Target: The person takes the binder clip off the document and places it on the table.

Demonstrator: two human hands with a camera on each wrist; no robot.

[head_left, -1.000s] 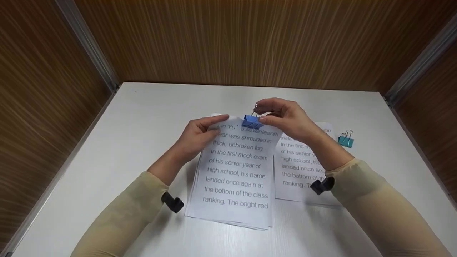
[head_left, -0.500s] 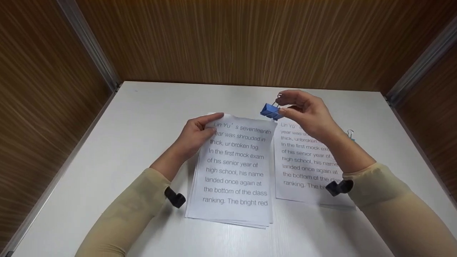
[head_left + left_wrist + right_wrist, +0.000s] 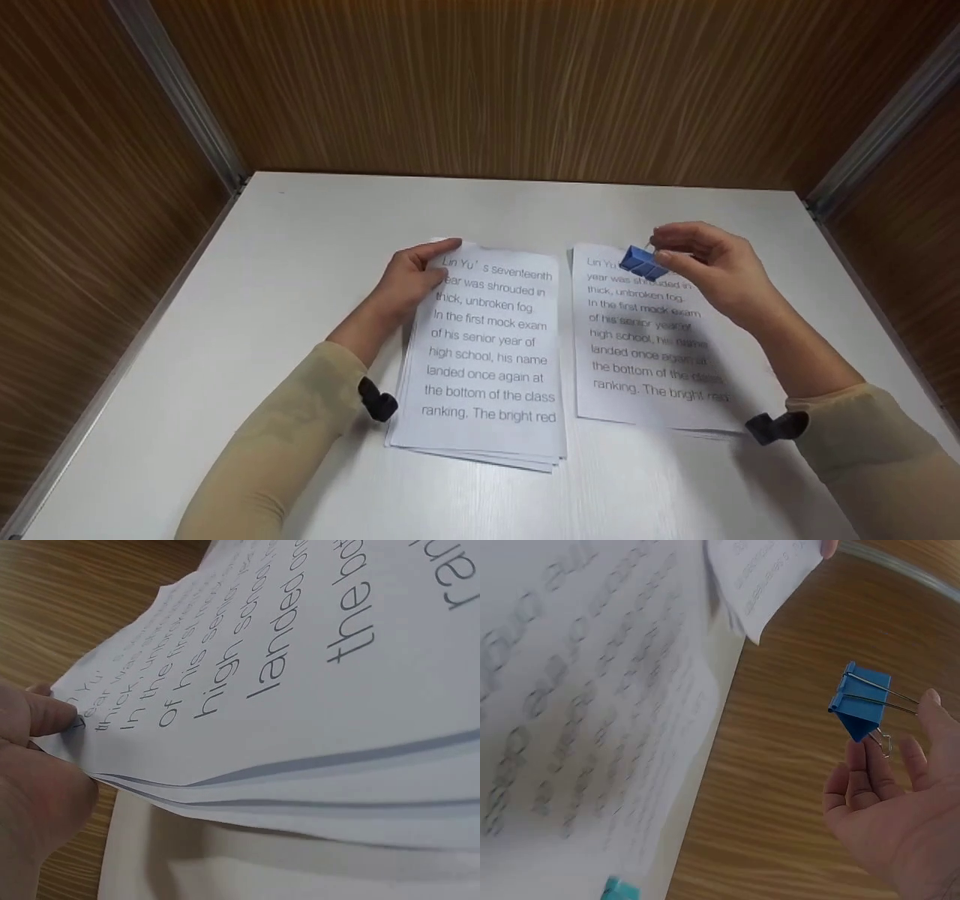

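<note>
My left hand (image 3: 405, 285) pinches the upper left corner of a stack of printed sheets (image 3: 491, 442), thumb on top. In the left wrist view the loose layers of this stack (image 3: 300, 787) fan apart at the edge. My right hand (image 3: 720, 274) pinches a blue binder clip (image 3: 643, 263) by its wire handles. The clip is over the top of a second stack of printed sheets (image 3: 611, 409) in the head view. Nothing is between the clip's lips; its handles (image 3: 881, 694) show in the right wrist view.
Both stacks lie side by side on a white table (image 3: 300, 225). A teal binder clip (image 3: 620, 889) is beside the right stack, hidden behind my right arm in the head view. Wood-patterned panels (image 3: 480, 90) stand around the table.
My right hand has taken the blue binder clip off the top edge of the left stack and moved right with it. My left hand keeps its pinch; the left stack's top has lowered slightly.
</note>
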